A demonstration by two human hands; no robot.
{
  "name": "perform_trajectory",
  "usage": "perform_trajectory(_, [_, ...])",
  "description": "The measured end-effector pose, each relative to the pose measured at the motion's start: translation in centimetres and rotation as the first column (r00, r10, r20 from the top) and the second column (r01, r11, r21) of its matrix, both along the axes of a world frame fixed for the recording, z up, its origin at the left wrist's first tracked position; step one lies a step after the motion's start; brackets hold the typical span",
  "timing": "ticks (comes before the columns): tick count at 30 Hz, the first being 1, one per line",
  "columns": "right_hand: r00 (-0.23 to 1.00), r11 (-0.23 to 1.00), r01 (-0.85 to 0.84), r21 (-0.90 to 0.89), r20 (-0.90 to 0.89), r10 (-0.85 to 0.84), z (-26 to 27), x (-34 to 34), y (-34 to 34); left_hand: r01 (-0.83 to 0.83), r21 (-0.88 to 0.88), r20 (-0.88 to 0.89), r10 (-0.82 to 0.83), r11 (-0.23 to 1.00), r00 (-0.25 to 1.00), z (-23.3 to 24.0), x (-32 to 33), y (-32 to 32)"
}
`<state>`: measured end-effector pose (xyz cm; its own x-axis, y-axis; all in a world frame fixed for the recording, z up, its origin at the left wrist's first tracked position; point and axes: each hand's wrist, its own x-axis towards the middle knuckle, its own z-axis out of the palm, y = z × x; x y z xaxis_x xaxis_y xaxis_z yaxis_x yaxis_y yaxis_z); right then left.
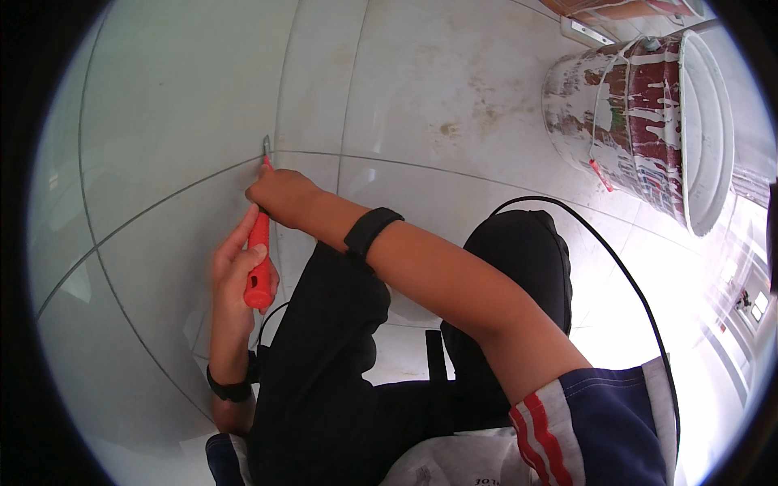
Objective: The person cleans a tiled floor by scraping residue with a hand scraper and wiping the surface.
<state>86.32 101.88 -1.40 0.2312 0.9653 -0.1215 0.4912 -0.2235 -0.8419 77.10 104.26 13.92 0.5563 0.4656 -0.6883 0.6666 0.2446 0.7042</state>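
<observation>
A slim hand tool with a red handle [259,261] and a narrow metal tip [266,144] lies across both hands. Its handle is in my left hand [234,258], thumb along the side. My right hand [282,193] grips the tool farther forward, just behind the tip, and hides its middle. The tip is at a dark joint between large glossy pale tiles [182,133], close to a long seam; whether it presses into the joint cannot be told. Black bands are around both wrists.
A paint-splashed bucket [650,121] with a pale rim and wire handle is at the upper right. Part of another container [620,9] shows beyond it. Brownish stains mark the tiles [450,129]. A black cable [626,267] loops past my bent knee [523,261].
</observation>
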Motion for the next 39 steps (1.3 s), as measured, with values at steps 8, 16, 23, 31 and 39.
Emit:
perform_trajectory(8, [0.979, 0.996, -0.07, 0.049, 0.194, 0.059, 1.5, -1.6, -0.9, 0.079, 0.05, 0.064, -0.082, 0.996, 0.995, 0.2, -3.7, -1.2])
perform_trajectory(16, [0.901, 0.978, 0.018, 0.206, 0.42, -0.105, 5.5, -3.3, -1.5, 0.312, 0.222, 0.057, -0.332, 0.924, 0.942, -0.3, -11.8, -1.7])
perform_trajectory(23, [0.95, 0.994, 0.047, 0.101, 0.303, -0.076, 4.1, -5.9, -1.1, 0.128, 0.164, 0.153, -0.154, 0.978, 0.976, -1.1, -13.9, -3.5])
perform_trajectory(31, [0.911, 0.99, 0.008, 0.141, 0.407, -0.066, 5.9, -3.3, -1.4, 0.303, 0.321, 0.134, -0.36, 0.897, 0.923, -1.8, -15.3, -2.5])
perform_trajectory(39, [0.875, 0.985, 0.022, 0.17, 0.474, -0.101, 10.0, -0.4, -0.9, 0.256, 0.558, 0.31, -0.485, 0.789, 0.818, -2.1, -13.9, -2.5])
